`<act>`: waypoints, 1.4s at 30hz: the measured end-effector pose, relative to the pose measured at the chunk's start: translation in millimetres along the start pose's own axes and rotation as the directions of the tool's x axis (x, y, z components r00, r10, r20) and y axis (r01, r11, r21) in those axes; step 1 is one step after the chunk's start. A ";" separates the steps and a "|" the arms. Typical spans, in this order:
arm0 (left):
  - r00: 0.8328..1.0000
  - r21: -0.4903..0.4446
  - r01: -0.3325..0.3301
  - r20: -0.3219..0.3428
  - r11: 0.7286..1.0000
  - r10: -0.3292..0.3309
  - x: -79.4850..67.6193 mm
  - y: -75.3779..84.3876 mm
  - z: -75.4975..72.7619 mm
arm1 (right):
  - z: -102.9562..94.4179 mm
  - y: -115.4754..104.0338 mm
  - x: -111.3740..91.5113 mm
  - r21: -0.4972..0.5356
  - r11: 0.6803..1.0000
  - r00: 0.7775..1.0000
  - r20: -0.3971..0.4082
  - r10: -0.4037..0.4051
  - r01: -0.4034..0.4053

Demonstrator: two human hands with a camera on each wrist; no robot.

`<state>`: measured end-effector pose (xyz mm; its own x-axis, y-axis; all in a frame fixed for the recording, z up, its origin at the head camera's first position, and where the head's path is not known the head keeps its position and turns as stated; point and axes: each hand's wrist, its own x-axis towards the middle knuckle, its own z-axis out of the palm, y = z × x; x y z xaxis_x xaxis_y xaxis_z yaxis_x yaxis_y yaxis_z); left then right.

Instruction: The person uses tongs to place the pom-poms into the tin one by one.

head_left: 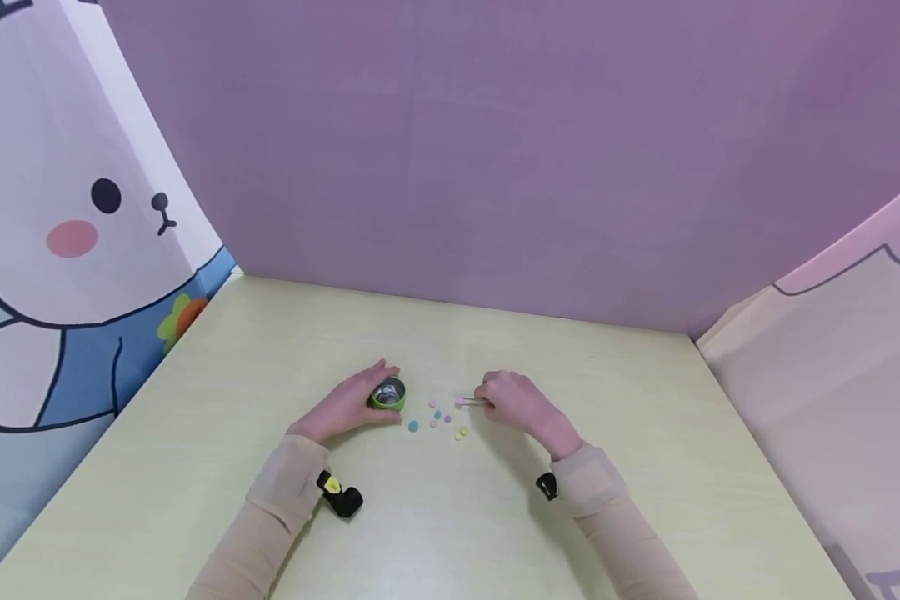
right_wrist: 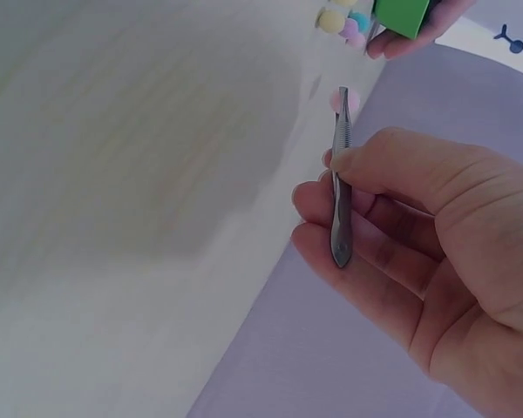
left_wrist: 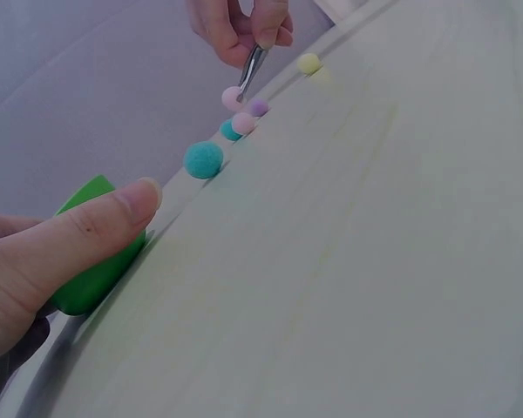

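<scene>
My left hand (head_left: 345,407) holds a small round cup (head_left: 388,406), green outside with a shiny metallic inside, thumb on the near side and fingers around the far side. It stands upright on the table. Between thumb and fingers, my right hand (head_left: 523,408) pinches silver tweezers (right_wrist: 341,205). At their tips is a pale pink pom-pom (left_wrist: 232,97), close over the table. Loose pom-poms lie between the hands: a larger teal one (left_wrist: 203,160) nearest the cup, a smaller teal one (head_left: 438,414), a purple one (head_left: 447,419), two pink ones (head_left: 432,403) and two yellow ones (head_left: 462,432).
The pale wooden table (head_left: 435,533) spreads around both hands. A purple backdrop (head_left: 495,167) rises at its far edge, with printed cloth panels on the left and right. Dark wrist-worn devices (head_left: 342,500) sit at the cuffs.
</scene>
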<state>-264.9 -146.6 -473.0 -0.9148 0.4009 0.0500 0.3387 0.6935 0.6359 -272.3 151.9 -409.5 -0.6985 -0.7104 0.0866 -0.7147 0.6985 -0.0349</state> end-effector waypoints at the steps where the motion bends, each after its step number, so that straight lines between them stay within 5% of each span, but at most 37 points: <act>1: 1.000 0.001 -0.002 -0.001 1.000 0.002 0.6 -0.2 0.2 | -0.2 0.2 0.3 -0.001 1.000 1.000 0.000 0.000 0.000; 42: 1.000 -0.011 -0.012 0.005 1.000 0.012 6.6 -0.6 2.4 | -12.5 -5.7 17.5 0.001 0.999 0.999 -0.024 -0.048 0.048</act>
<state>-270.6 -142.9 -474.9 -0.9094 0.4123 0.0540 0.3474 0.6820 0.6436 -280.0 136.5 -395.4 -0.6623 -0.7408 0.1122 -0.7475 0.6635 -0.0320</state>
